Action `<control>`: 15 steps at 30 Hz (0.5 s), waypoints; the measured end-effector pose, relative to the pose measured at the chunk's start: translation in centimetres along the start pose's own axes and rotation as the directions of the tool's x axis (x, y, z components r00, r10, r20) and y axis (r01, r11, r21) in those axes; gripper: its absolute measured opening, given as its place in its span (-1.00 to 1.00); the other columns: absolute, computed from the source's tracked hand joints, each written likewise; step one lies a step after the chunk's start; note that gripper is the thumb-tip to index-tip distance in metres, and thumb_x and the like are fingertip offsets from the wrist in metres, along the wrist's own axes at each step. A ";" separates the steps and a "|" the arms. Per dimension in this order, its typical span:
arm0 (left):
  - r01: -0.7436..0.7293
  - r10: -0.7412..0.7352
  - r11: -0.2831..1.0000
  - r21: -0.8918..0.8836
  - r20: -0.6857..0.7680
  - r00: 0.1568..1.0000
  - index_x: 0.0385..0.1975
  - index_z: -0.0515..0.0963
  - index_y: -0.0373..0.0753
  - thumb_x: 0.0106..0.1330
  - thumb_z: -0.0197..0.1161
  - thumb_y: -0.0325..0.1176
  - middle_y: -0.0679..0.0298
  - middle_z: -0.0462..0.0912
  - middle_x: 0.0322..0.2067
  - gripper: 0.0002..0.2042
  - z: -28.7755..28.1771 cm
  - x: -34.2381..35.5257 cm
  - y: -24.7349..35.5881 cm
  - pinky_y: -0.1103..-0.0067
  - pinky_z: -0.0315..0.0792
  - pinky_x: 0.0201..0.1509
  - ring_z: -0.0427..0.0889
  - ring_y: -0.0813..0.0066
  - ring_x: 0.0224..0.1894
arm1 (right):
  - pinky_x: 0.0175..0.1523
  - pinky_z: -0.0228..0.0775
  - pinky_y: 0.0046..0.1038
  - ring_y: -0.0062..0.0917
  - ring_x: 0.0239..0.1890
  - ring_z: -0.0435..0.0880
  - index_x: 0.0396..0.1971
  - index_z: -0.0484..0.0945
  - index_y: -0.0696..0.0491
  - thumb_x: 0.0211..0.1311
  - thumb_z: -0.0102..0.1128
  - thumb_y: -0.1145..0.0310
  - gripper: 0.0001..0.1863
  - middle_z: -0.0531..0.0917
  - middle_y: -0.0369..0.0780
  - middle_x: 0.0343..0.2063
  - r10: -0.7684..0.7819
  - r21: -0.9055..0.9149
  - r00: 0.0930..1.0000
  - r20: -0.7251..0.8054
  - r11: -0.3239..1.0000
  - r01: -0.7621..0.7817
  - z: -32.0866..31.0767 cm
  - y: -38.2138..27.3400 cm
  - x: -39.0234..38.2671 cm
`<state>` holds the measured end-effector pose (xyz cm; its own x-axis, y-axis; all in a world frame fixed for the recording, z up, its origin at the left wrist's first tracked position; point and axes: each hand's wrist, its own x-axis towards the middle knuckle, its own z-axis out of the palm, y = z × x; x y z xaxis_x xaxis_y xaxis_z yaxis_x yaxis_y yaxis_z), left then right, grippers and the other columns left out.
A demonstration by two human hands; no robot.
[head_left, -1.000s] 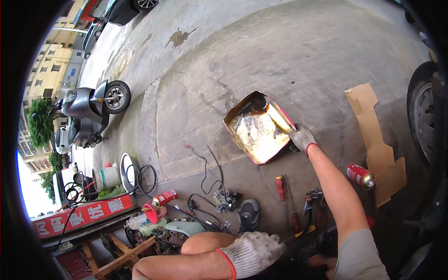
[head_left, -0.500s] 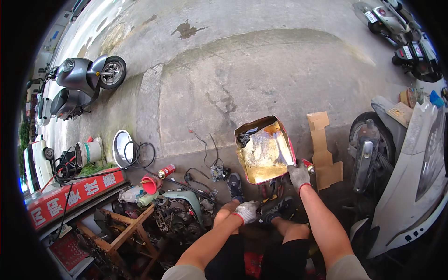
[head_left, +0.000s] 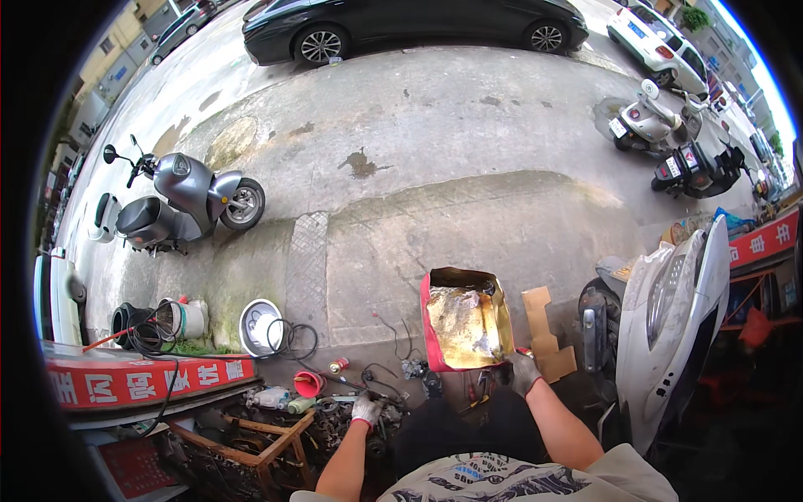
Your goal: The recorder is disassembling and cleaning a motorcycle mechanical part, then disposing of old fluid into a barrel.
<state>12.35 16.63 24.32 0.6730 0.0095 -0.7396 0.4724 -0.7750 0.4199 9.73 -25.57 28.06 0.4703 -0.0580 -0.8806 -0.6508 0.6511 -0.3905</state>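
Observation:
My right hand (head_left: 524,372), in a grey glove, grips the lower right corner of an open metal tin (head_left: 464,326) with red sides, a gold-coloured inside and dark stains. The tin is held tilted above the ground. My left hand (head_left: 365,410), in a whitish glove with a red cuff, has curled fingers near greasy engine parts (head_left: 381,433); what it holds, if anything, I cannot make out. A red container (head_left: 308,385), a spray can (head_left: 339,365) and a small metal part (head_left: 413,368) with hoses lie beyond it.
A grey scooter (head_left: 192,205) stands left, two more (head_left: 694,171) at right rear, cars (head_left: 418,33) behind. White body panels (head_left: 665,318) and flattened cardboard (head_left: 548,343) are at right. A basin (head_left: 261,326), looped hose (head_left: 159,330), red sign board (head_left: 146,381) and wooden frame (head_left: 268,452) are at left.
The camera view has swung up, showing cars and more scooters. The tin is turned more upright, showing its red side. My left hand has moved leftward, away from between my knees.

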 end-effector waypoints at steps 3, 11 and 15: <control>0.111 -0.116 0.992 -0.059 -0.094 0.989 -0.19 0.58 -0.32 0.05 0.37 -0.18 0.01 0.67 -0.22 -0.60 -1.2 0.0 -7.9 0.38 0.46 0.01 0.62 0.09 -0.11 | -0.58 0.39 -0.43 -0.48 -0.64 0.58 -0.13 0.47 0.05 0.24 0.01 0.34 -0.77 0.61 -0.21 -0.53 -0.037 0.036 0.997 0.062 0.999 0.035 5.7 -2.8 0.7; 0.252 -0.300 0.938 -0.236 -0.194 0.934 -0.16 0.57 -0.38 0.00 0.38 -0.20 -0.02 0.64 -0.15 -0.55 -3.6 1.3 -8.8 0.39 0.43 0.07 0.60 0.09 -0.05 | -0.43 0.49 -0.40 -0.45 -0.49 0.61 -0.04 0.43 0.11 0.12 0.01 0.49 -0.65 0.62 -0.16 -0.39 -0.329 -0.088 0.940 0.085 0.938 0.336 16.4 -13.9 7.0; 0.246 -0.329 0.918 -0.311 -0.253 0.910 -0.19 0.59 -0.38 0.05 0.37 -0.23 0.01 0.67 -0.20 -0.61 -4.9 5.9 -4.9 0.44 0.44 0.03 0.63 0.18 -0.11 | -0.22 0.52 -0.44 -0.43 -0.27 0.62 0.02 0.42 0.18 0.03 0.00 0.57 -0.55 0.60 -0.15 -0.21 -0.386 -0.074 0.910 0.149 0.914 0.400 20.9 -19.5 13.9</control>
<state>16.83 23.57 20.52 0.6008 0.4240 -0.6776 0.7761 -0.5124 0.3676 41.44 -23.25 29.10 0.7681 -0.1918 -0.6110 -0.4510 0.5154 -0.7287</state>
